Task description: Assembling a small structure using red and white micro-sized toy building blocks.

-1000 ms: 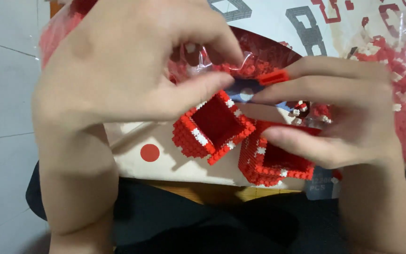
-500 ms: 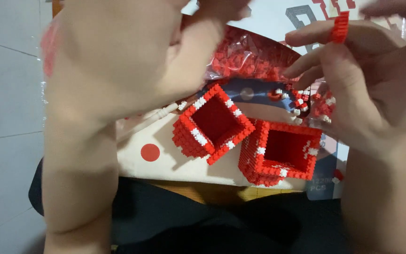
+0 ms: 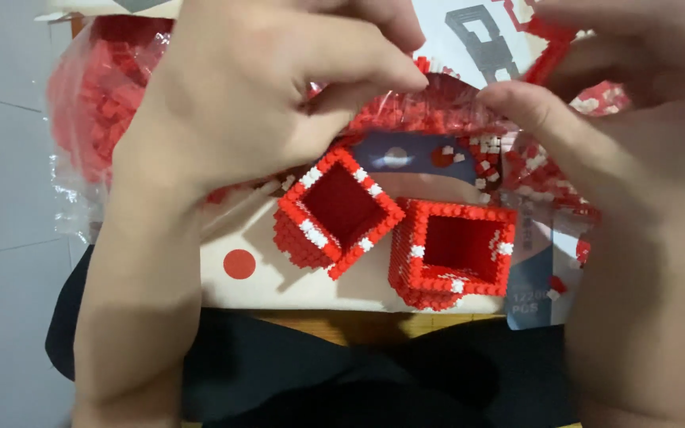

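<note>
- My left hand [image 3: 239, 119] hovers over the bag of red bricks [image 3: 97, 95] — thumb and fingertips pinched together, on what I cannot tell.
- My right hand [image 3: 620, 135] pinches a red strip [image 3: 547, 55].
- Two hollow red boxes [image 3: 338, 210] sit below, side by side.

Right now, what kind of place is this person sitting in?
Probably a home hobby spot, not a workshop. Two small hollow red brick towers stand on a printed sheet, with clear bags of tiny red bricks behind, and the hands work above.
</note>
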